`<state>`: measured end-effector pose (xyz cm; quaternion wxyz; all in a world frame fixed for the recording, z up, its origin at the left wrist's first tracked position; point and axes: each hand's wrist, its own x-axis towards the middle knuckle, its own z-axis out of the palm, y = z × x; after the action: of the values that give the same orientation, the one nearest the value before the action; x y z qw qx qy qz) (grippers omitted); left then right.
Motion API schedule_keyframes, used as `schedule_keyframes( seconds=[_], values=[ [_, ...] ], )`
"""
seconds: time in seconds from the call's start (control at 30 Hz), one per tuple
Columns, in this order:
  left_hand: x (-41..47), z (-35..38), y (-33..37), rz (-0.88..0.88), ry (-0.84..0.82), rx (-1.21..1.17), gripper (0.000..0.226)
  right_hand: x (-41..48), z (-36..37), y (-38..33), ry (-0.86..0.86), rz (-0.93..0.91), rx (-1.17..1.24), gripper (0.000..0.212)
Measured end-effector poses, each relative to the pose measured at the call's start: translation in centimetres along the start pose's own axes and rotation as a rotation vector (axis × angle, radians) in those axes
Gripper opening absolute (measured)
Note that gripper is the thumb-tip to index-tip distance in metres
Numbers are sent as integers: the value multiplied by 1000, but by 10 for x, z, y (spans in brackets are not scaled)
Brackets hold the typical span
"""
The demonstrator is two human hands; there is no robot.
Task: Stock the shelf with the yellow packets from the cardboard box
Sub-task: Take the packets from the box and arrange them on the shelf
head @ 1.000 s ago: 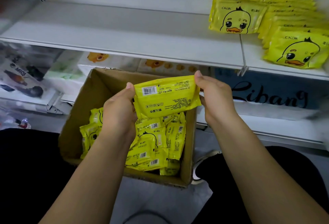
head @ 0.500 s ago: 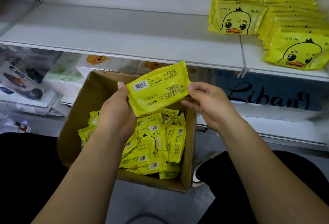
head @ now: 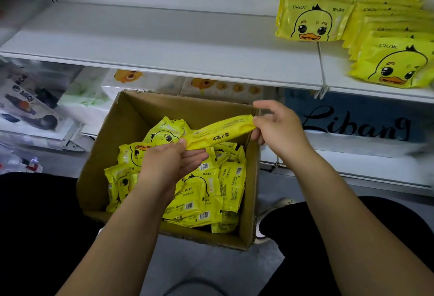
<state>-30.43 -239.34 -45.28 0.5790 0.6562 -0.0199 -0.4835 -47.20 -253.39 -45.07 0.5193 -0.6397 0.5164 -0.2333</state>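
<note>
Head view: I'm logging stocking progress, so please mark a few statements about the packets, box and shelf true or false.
1. The left hand and right hand both hold one yellow plastic packet. True.
2. The brown cardboard box is empty. False: many loose yellow packets lie in it.
3. Stocked duck-face packets already sit on the white metal shelf, at its right. True.
4. The held packet rests on the shelf. False: it is in the air over the box.
</note>
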Motion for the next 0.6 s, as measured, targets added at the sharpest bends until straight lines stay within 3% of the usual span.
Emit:
schedule_keyframes(
  seconds=[0.13,0.27,0.47,0.6],
  values=[
    [4,-7,2,64,41,150,21,1,1,3,-6,4,101,34],
    [8,-11,12,92,64,99,16,2,4,3,11,26,199,25],
    [3,-20,12,96,-42,78,19,5,3,1,-153,46,304,16],
    [3,-28,12,160,-69,271,19,2,-1,2,-178,-50,230,21]
  ],
)
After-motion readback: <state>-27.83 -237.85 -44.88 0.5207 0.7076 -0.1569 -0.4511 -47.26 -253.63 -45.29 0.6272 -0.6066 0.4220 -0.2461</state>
